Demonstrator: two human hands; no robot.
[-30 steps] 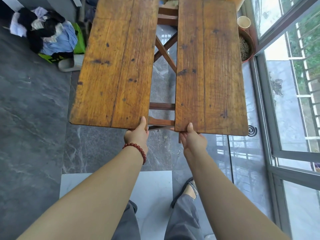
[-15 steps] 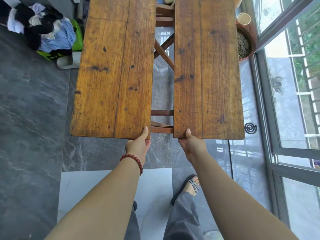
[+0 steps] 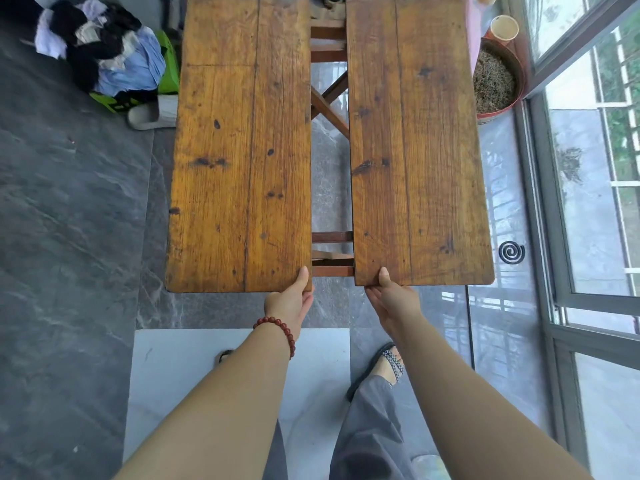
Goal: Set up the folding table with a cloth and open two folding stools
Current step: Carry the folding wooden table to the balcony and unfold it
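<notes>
We stood at the near end of the folding table (image 3: 329, 251), which was on the dark stone floor (image 3: 69, 237) beside the window (image 3: 588, 168), with its two wooden leaves lying flat and apart. A gap ran between them, and through it we could see the crossed legs and rails of the frame.

Our left hand (image 3: 291, 299) grasped the near inner corner of the left leaf (image 3: 239, 150), thumb on top and fingers curled beneath the edge. Our right hand (image 3: 391, 299) grasped the near inner corner of the right leaf (image 3: 415, 143) the same way, thumb pressed on the board and fingers tucked under it. A red bead bracelet (image 3: 280, 329) sat on the left wrist.

A pile of clothes (image 3: 100, 53) lay at the far left with a pale slipper (image 3: 152, 114) just beside the left leaf. To the right, near the window, were a round pot (image 3: 495, 81) of dry brown matter, a paper cup (image 3: 504, 27) behind it, and a black mosquito coil (image 3: 511, 252) on the floor by the right leaf's near corner
</notes>
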